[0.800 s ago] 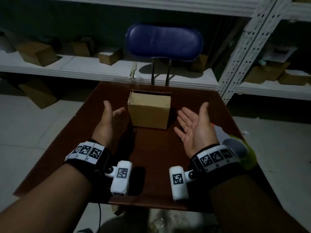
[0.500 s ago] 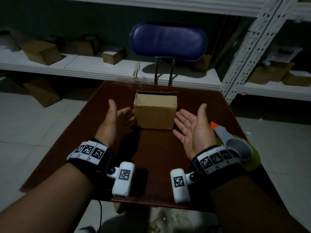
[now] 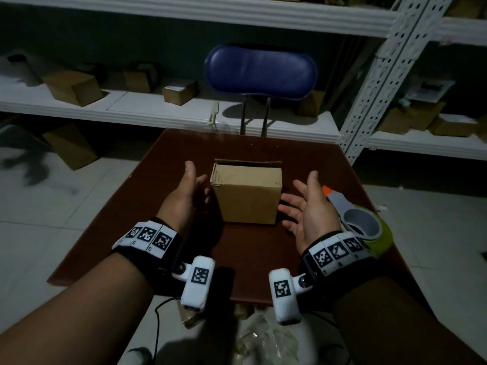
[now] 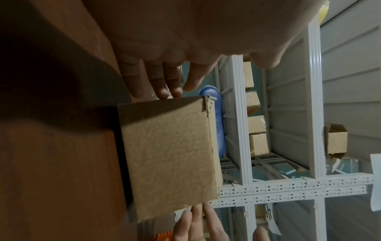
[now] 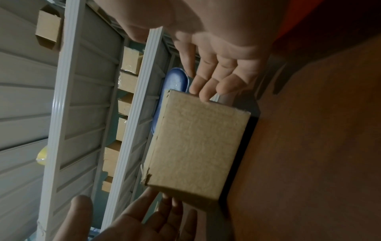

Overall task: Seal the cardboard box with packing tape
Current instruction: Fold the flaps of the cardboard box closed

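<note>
A small brown cardboard box (image 3: 247, 196) stands in the middle of the dark red table (image 3: 147, 233). My left hand (image 3: 199, 177) is open at the box's left side, fingers straight and very near the cardboard. My right hand (image 3: 297, 191) is open at the box's right side, palm up, fingers spread with a small gap to the box. In the left wrist view the left fingers (image 4: 158, 81) reach the edge of the box (image 4: 171, 156). The right wrist view has the right fingers (image 5: 216, 73) by the box (image 5: 198, 146). A tape dispenser (image 3: 355, 222), grey with an orange tip and a yellow-green roll, lies beyond my right hand.
A blue chair back (image 3: 261, 69) stands behind the table's far edge. White metal shelving (image 3: 168, 114) with several cardboard boxes lines the back wall, and an upright post (image 3: 379, 83) rises at the table's back right. A plastic bag (image 3: 263, 338) lies on the floor below the near edge.
Both hands have come in closer to the box's sides. The right hand's fingers have spread. The box has not moved on the table.
</note>
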`<state>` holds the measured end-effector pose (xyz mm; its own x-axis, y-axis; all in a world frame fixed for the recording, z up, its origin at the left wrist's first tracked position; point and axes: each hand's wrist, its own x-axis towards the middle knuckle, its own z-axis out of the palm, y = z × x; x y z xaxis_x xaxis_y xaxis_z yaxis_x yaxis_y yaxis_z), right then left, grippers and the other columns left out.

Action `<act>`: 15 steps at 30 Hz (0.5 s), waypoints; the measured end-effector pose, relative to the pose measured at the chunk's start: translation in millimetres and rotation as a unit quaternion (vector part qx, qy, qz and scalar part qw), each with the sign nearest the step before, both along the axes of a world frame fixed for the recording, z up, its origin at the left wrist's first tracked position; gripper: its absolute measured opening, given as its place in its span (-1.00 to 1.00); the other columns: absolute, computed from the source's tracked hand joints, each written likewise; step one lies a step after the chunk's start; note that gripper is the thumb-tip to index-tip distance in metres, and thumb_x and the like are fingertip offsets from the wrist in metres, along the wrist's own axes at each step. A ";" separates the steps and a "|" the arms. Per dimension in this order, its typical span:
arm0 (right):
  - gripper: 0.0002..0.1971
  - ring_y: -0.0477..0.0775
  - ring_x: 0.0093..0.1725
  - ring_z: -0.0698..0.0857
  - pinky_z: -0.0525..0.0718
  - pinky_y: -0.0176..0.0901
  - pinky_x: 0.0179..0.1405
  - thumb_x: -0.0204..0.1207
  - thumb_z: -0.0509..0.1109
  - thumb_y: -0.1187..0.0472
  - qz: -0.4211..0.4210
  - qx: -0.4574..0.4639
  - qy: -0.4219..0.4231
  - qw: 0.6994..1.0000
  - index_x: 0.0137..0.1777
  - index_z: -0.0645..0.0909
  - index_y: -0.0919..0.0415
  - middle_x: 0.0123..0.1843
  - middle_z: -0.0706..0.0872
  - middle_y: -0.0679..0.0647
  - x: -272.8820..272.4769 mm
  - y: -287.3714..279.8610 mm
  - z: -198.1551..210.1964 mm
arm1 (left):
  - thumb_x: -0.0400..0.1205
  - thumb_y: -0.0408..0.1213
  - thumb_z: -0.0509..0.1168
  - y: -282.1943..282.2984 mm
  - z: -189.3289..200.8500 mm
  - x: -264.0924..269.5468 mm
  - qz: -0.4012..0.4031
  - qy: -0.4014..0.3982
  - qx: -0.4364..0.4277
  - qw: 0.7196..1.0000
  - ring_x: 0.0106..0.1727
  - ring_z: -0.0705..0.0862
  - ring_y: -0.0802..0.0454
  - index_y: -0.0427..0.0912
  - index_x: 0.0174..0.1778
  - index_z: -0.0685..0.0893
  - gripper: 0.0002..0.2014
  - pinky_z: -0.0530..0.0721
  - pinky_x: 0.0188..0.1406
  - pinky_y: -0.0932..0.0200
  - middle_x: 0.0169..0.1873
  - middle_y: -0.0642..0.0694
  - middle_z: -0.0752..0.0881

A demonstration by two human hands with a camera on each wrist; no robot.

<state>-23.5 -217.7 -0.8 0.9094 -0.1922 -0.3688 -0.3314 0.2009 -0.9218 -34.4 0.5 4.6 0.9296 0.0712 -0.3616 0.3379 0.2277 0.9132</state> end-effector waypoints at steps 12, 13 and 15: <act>-0.45 0.07 0.07 0.70 0.61 -0.07 -0.20 0.68 0.09 -0.36 -0.009 -0.058 -0.011 0.998 0.55 0.54 -0.15 0.21 0.71 0.07 6.4 -11.3 -3.4 | 0.43 0.52 0.12 4.2 -5.7 7.2 -0.052 -0.014 0.153 0.987 0.20 0.76 -0.15 0.05 0.02 0.84 -0.31 0.53 0.43 -0.26 0.10 -0.08 0.84; -0.45 0.12 0.24 0.68 0.65 0.00 -0.01 0.70 0.11 -0.33 -0.014 -0.040 -0.022 0.999 0.57 0.52 -0.12 0.34 0.67 0.09 6.6 -11.0 -3.0 | 0.37 0.55 0.14 5.1 -8.1 7.7 -0.050 -0.020 0.160 0.986 0.20 0.76 -0.12 0.08 0.06 0.83 -0.29 0.54 0.42 -0.26 0.10 -0.05 0.84; -0.42 0.17 0.50 0.55 0.61 0.14 0.28 0.69 0.15 -0.31 -0.017 -0.003 -0.045 0.999 0.61 0.48 -0.05 0.56 0.56 0.11 7.5 -9.8 -3.1 | 0.28 0.63 0.19 5.7 -12.6 9.2 -0.042 -0.014 0.163 0.986 0.22 0.75 -0.10 0.11 0.16 0.79 -0.20 0.55 0.41 -0.27 0.14 -0.01 0.83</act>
